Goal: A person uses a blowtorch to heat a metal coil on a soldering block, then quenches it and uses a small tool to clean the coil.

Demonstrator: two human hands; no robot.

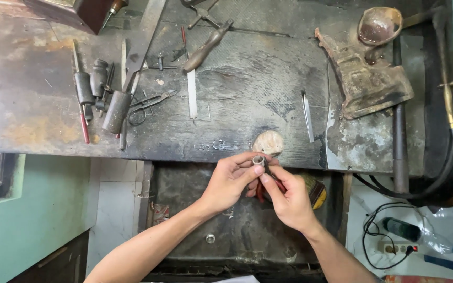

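Two hands work a small metal ring over the open drawer, just below the bench edge.

Left hand pinches the small metal ring between thumb and fingers, pressed close on it, ring held up in front of the worn wooden peg on the bench. Right hand closed round red-handled pliers, tips meeting the ring; jaw gap hidden. Judgement: best done with the ring braced steady, light squeeze, small bites, work kept over the drawer to catch drops. Files, scissors and tweezers lie well apart on the bench.
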